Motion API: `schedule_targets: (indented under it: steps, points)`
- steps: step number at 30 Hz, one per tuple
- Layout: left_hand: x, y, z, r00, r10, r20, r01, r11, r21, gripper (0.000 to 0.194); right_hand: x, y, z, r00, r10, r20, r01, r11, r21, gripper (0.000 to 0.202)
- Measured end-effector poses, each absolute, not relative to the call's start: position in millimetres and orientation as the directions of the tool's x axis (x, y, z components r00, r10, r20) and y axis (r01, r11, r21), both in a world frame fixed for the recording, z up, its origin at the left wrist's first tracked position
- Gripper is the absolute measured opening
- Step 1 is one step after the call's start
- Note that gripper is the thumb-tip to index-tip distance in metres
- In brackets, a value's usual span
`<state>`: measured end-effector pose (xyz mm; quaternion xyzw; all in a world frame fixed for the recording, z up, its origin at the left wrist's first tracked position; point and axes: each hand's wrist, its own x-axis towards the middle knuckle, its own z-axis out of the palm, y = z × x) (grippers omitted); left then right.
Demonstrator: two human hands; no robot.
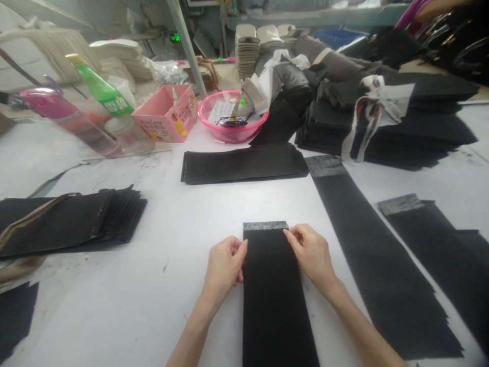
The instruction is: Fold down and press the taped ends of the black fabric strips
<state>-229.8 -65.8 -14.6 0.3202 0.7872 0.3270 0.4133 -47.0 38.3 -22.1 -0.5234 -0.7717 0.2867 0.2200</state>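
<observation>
A long black strip [273, 295] lies lengthwise in front of me, with a grey speckled band across its far end. My left hand [228, 260] pinches the strip's left edge just below that band, fingers closed. On the opposite edge, the thumb and forefinger of my right hand [310, 250] are closed at the corner near the band. Beyond both hands sits a short stack of black pieces [244, 164]. To the right, another long row of black strips [382, 265] with a grey far end runs diagonally towards me.
Farther right lie more black strips [439, 244]. A black stack [69, 219] is at the left. Behind are a pink basin [233, 133], a pink box [168, 114], bottles and a tied black pile [401, 132]. Part of a person in purple shows at the top right.
</observation>
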Motion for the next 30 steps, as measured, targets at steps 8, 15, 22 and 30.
schedule_targets:
  steps: [8,15,22,30]
  points:
    - [-228.2,-64.7,-14.6,-0.468,0.779,-0.418,0.266,0.575,0.773,0.040,-49.3,38.6,-20.9,-0.341,0.939,0.041,0.693,0.281,-0.664,0.026]
    - [-227.3,-62.9,-12.6,-0.482,0.766,-0.425,0.282,0.595,0.753,0.039,-49.3,38.1,-22.2,-0.324,0.946,0.031,0.701,0.261,-0.664,0.024]
    - [-227.3,-63.2,-12.4,-0.484,0.755,-0.443,0.272,0.611,0.744,0.039,-49.1,38.8,-23.6,-0.305,0.952,0.011,0.704,0.233,-0.671,0.021]
    - [-226.7,-63.6,-12.1,-0.492,0.755,-0.433,0.283,0.609,0.741,0.040,-49.3,37.6,-24.8,-0.301,0.953,0.020,0.708,0.237,-0.666,0.023]
